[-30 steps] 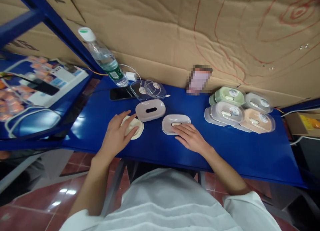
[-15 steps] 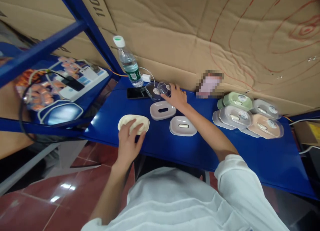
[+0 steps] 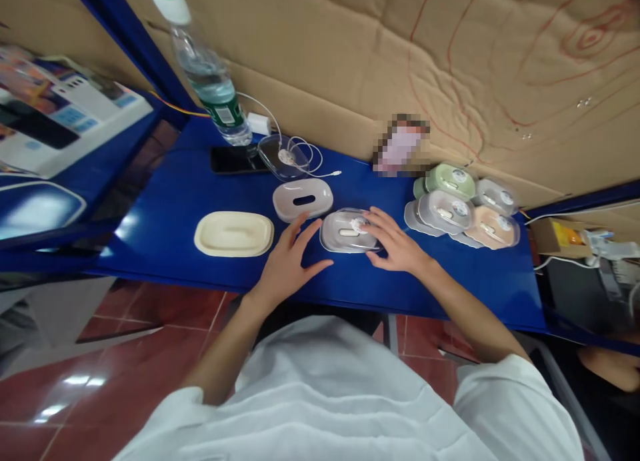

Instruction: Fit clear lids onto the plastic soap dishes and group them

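My right hand (image 3: 393,244) grips the right end of a clear plastic lid (image 3: 357,222) with a round sticker. The lid sits over a pale grey oval plastic dish (image 3: 331,240) with a small cream bar in its middle; whether it is fully seated I cannot tell. My left hand (image 3: 290,258) is open at the dish's left, thumb and fingers spread, touching nothing that I can make out. Behind it lies a grey oval piece (image 3: 280,200) with a long slot. Left of that hand rests a cream oval piece (image 3: 234,234).
Another clear lid (image 3: 285,158) lies at the back, beside a white cable (image 3: 320,173) and a black phone (image 3: 235,160). A water bottle (image 3: 215,91) stands near the cardboard wall (image 3: 320,61). Several lidded oval boxes (image 3: 445,211) are stacked at the right of the blue table (image 3: 165,194).
My right hand has brought a clear lid from the back onto the grey dish. My left hand has left the cream piece and moved right. The view has shifted.
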Motion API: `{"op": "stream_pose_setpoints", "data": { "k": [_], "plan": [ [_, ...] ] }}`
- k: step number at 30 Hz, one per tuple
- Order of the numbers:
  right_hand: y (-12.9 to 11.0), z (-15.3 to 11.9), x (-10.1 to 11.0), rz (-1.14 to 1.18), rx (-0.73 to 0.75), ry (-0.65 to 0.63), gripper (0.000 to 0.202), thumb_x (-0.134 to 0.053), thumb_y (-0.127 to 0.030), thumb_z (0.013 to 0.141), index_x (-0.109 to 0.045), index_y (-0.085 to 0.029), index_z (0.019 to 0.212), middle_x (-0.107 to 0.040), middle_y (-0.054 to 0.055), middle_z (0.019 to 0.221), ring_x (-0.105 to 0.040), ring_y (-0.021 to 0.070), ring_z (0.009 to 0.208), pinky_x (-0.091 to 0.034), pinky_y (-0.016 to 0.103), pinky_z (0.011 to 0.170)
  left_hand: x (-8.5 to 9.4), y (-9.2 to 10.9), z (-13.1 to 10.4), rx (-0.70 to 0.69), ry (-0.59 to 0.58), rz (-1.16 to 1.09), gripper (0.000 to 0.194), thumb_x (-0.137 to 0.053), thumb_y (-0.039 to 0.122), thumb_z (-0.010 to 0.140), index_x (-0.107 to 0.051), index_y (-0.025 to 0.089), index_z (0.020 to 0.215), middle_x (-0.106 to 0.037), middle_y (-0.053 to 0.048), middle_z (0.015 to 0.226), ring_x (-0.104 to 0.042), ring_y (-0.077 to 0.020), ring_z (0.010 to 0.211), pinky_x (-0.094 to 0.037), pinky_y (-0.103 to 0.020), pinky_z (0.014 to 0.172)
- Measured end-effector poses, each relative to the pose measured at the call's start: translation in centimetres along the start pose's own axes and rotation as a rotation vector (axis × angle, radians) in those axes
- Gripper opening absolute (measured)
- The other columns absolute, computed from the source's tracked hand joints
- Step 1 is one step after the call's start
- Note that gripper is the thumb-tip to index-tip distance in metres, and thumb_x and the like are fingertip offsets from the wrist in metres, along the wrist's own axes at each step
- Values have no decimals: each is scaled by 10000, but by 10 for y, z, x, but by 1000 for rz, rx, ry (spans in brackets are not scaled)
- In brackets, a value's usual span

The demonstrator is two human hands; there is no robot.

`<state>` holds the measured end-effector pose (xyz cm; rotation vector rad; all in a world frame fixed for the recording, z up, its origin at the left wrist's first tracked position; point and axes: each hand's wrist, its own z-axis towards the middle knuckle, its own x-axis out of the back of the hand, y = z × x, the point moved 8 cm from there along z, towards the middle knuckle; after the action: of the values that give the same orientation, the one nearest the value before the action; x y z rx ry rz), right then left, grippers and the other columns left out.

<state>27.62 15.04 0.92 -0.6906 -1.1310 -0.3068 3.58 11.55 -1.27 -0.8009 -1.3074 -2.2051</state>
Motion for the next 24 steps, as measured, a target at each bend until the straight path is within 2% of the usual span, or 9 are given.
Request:
{"op": "stream_pose_setpoints", "data": {
  "k": [2,4,9,13,17,19,21,24],
  "plan": [
    [2,1,-11,-13,49,-21,568,-610,-374,1025,-529,-214,1564,-509,173,1666,-322,361,1659,-418,669,1285,-11,1,6,-14,-49,-7,823,-762,537,967,-400,282,1661,-415,-162,1735,-461,-365,1587,-476,-554,1267],
    [4,5,-19,-19,106,-18,580,-607,-378,1035,-516,-215,1584,-497,168,1680,-319,358,1660,-393,672,1299,-18,1,8,-23,-62,-11,750,-745,520,984,-450,284,1633,-448,-149,1720,-485,-344,1573,-475,-535,1271],
    [7,2,-31,-84,156,1,651,-602,-355,1062,-406,-321,1682,-472,99,1714,-257,371,1680,-258,749,1325,-27,-3,4,14,-78,-77,583,-746,457,993,-564,280,1517,-514,-130,1678,-542,-308,1535,-489,-518,1266],
    [8,-6,-35,-71,101,21,698,-683,-438,1050,-415,-328,1685,-348,106,1780,-178,407,1695,-341,725,1305,-31,-7,2,53,-45,-116,509,-748,457,992,-597,258,1435,-567,-141,1633,-575,-304,1506,-503,-526,1250],
    [-4,-13,-32,-36,62,40,678,-693,-438,1050,-439,-331,1670,-368,131,1760,-313,386,1657,-439,650,1282,-29,-2,-1,54,-51,-184,535,-740,468,999,-573,272,1467,-583,-135,1617,-581,-303,1499,-509,-530,1245],
    [-15,-19,-18,-39,64,78,704,-701,-437,1046,-412,-345,1681,-407,135,1734,-362,385,1635,-465,643,1267,-22,4,-4,41,-74,-221,621,-744,462,997,-508,290,1545,-522,-138,1667,-556,-306,1521,-521,-519,1234],
    [-23,-29,11,-72,47,146,745,-718,-429,1036,-376,-368,1695,-430,130,1719,-407,388,1611,-484,649,1251,-9,7,-10,23,-60,-192,654,-741,422,1004,-467,301,1586,-455,-146,1709,-542,-312,1531,-526,-515,1227],
    [-16,-50,87,-216,-71,308,772,-758,-429,1009,-388,-393,1686,-460,119,1696,-477,394,1565,-491,667,1239,14,7,-21,-25,51,-8,522,-700,296,1027,-545,298,1525,-498,-147,1655,-575,-322,1483,-516,-549,1222]
  ]
}}
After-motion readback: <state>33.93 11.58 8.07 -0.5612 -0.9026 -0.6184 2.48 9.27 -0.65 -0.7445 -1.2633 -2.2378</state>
